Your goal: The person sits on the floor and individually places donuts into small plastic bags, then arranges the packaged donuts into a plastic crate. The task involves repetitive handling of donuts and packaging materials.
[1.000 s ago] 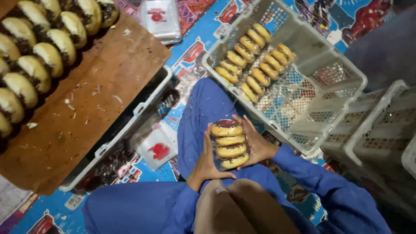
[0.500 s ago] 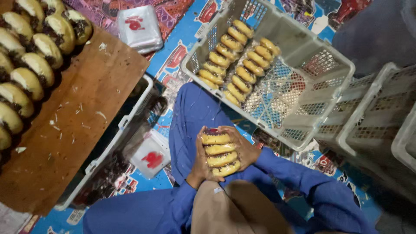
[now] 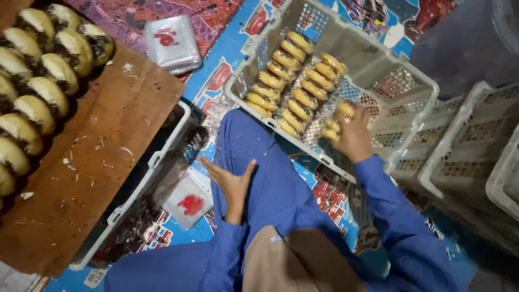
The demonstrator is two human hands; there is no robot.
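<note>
My right hand [image 3: 352, 136] is stretched out over the white plastic crate [image 3: 411, 70] and grips a clear pack of yellow buns [image 3: 336, 123], just right of the two rows of bun packs [image 3: 294, 81] lying in the crate. My left hand [image 3: 230, 181] is held flat with fingers apart above my blue-clad knee and holds nothing. Both arms wear blue sleeves.
A brown wooden board [image 3: 97, 162] at the left carries rows of split filled buns [image 3: 38, 92] and rests on a crate. Stacks of empty clear bags with red print lie at the top [image 3: 172, 43] and by my knee [image 3: 189, 203]. More white crates [image 3: 476, 157] stand at the right.
Both hands held the bun pack over my lap. Now the right hand alone has carried it out to the crate, and the left hand has let go and dropped back.
</note>
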